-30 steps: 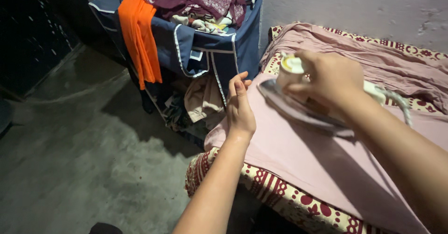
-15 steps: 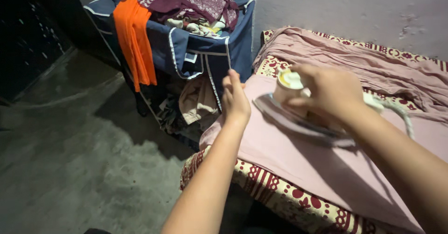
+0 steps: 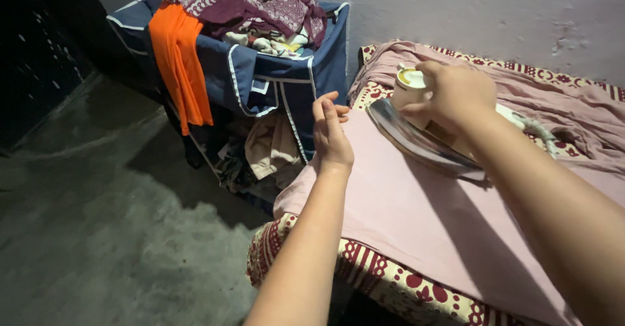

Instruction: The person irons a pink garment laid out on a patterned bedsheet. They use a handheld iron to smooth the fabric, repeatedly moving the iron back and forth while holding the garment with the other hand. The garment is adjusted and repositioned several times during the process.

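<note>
Since half a second ago the iron has slid a little further toward the far left edge of the cloth, and the left hand has kept its place at that edge.

Largest is the padded surface with a red-and-cream patterned cover (image 3: 384, 284), and over it the flat pale pink cloth (image 3: 416, 215), bunched into folds near the grey wall (image 3: 495, 13). Left of it stands a navy fabric laundry basket with white piping (image 3: 260, 72), heaped with purple printed clothes (image 3: 260, 0) and a hanging orange garment (image 3: 179, 66).

The right hand (image 3: 456, 92) is clenched around the handle of the cream electric iron with a shiny metal soleplate (image 3: 423, 140), which rests on the pink cloth. Its long axis runs from lower right to upper left, tip toward the basket. The left hand (image 3: 332, 134) lies open, fingers (image 3: 322, 108) released and flat, pressing the cloth's edge.

My worry: the tip points close to those fingers, so a longer stroke could burn them; lingering could scorch the cloth.
</note>
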